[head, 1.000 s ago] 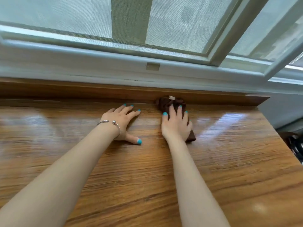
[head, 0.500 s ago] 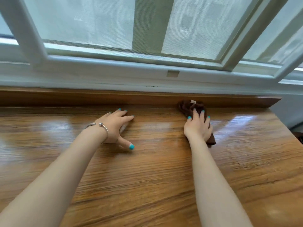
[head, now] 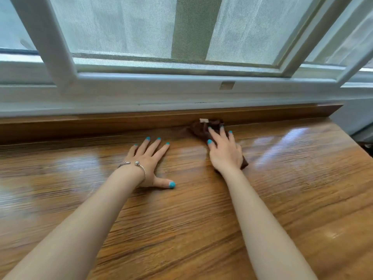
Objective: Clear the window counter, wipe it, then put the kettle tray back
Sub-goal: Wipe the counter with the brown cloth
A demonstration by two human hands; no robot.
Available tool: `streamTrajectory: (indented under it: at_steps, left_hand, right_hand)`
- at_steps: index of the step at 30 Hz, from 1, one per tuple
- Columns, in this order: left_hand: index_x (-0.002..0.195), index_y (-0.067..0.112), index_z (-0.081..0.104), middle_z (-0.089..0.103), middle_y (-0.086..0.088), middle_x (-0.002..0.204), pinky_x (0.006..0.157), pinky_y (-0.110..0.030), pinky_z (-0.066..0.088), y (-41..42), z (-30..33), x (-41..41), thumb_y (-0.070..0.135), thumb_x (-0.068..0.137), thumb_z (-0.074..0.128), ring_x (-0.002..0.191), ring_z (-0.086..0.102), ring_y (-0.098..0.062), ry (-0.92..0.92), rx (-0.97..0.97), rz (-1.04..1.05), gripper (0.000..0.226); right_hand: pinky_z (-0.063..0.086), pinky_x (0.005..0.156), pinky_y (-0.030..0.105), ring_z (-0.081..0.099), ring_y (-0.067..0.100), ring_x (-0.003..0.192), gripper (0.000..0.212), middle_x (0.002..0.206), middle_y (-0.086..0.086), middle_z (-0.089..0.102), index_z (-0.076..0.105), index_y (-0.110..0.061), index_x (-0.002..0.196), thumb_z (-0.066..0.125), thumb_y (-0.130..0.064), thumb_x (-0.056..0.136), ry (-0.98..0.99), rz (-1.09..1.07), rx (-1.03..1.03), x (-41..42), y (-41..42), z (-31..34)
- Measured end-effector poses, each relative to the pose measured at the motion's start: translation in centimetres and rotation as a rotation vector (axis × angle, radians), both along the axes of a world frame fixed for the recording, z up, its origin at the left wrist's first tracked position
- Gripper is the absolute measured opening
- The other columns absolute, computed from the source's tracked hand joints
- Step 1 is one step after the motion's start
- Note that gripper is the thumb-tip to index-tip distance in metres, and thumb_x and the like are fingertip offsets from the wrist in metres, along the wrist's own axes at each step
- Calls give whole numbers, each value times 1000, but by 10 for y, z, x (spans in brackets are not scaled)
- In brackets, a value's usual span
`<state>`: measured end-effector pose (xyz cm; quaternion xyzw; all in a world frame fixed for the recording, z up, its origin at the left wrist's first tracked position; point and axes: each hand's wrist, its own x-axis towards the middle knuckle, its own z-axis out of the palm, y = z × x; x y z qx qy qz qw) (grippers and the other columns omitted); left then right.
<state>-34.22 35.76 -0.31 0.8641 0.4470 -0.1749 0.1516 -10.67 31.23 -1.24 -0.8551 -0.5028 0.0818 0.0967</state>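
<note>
Wiping is under way: the right hand (head: 225,152) presses a brown cloth (head: 203,129) flat-fingered against the tabletop (head: 292,188) back edge, the left hand (head: 150,160) rests flat, fingers spread; next, probably sweep sideways.

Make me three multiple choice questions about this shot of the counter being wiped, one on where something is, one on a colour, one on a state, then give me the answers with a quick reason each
1. Where is the cloth?
A. at the counter's back edge, by the raised strip
B. hanging off the front edge
C. on the window frame

2. What colour is the cloth?
A. white
B. dark brown
C. blue

3. What is the left hand doing?
A. gripping the cloth
B. lifting a kettle
C. resting flat on the counter, fingers spread

Answers:
1. A, the cloth sits against the strip under the window.
2. B, it shows dark brown under the right hand, with a small pale tag.
3. C, its palm lies on bare wood, apart from the cloth.
</note>
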Motion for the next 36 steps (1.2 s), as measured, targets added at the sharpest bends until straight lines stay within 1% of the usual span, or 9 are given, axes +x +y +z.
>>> streamTrajectory:
  at_steps: [3, 6, 12, 16, 21, 24, 29, 33, 36]
  left_hand:
    - [147, 40, -21, -24, 7, 158, 118, -44, -5, 0, -2, 0, 91, 61, 45, 146, -21, -23, -14, 22, -4, 119]
    - [148, 41, -18, -22, 7, 158, 118, -44, -5, -1, -2, 0, 90, 61, 48, 146, -20, -23, -40, 26, 4, 120]
    - [150, 34, -14, -19, 6, 159, 119, -43, -2, 0, 5, 2, 87, 63, 51, 147, -17, -22, 3, 39, -4, 121]
    - [149, 34, -20, -24, 6, 158, 119, -44, -4, 1, 6, 2, 88, 64, 47, 146, -21, -23, 44, 4, -18, 121]
    - [147, 37, -23, -27, 7, 156, 118, -44, -6, 1, 2, 1, 91, 62, 45, 145, -24, -23, 37, -22, -22, 122]
    - [147, 37, -23, -28, 7, 156, 118, -45, -7, 2, 1, 0, 89, 62, 47, 144, -25, -23, -2, -31, -22, 121]
    - [150, 34, -17, -21, 1, 159, 118, -43, -5, 7, 14, -33, 80, 62, 62, 146, -19, -21, -75, -59, 5, 127]
    - [148, 34, -23, -26, -3, 157, 117, -47, -7, 8, 27, -102, 81, 59, 63, 143, -26, -27, 124, -4, 32, 132]
    - [146, 34, -27, -29, -3, 156, 116, -48, -10, 11, 28, -140, 84, 54, 63, 142, -30, -29, 208, -48, 69, 138]
  right_hand:
    - [15, 118, 47, 10, 22, 149, 47, 163, -8, 13, 26, -45, 150, 31, -41, 103, 30, -311, -15, 51, -12, 4]
    - [10, 119, 46, 9, 25, 149, 48, 163, -6, 11, 23, -43, 151, 29, -40, 104, 8, -395, -30, 31, -3, 3]
    - [14, 117, 45, 11, 24, 149, 52, 162, -6, 16, 21, -44, 150, 35, -40, 101, -88, 56, 33, -110, 5, -6]
    - [19, 116, 44, 12, 22, 149, 52, 162, -7, 17, 20, -46, 150, 36, -40, 101, -51, 176, 2, -74, 6, -4]
    - [16, 117, 47, 9, 24, 149, 50, 163, -6, 12, 20, -43, 152, 30, -41, 103, 1, -274, -39, 32, -11, -2]
    - [10, 120, 47, 6, 24, 150, 49, 164, -7, 8, 19, -43, 152, 27, -40, 103, -5, -337, -69, 21, -5, 0]
    - [15, 117, 45, 12, 25, 149, 51, 162, -5, 17, 25, -42, 150, 33, -44, 100, -62, -88, 4, -97, 8, -5]
    - [12, 118, 46, 8, 24, 149, 49, 162, -7, 16, 22, -44, 150, 27, -46, 102, -24, 142, 39, -196, 8, -6]
    - [15, 117, 43, 8, 22, 149, 47, 162, -9, 17, 22, -46, 150, 27, -45, 103, -10, 178, 31, -195, 12, -7]
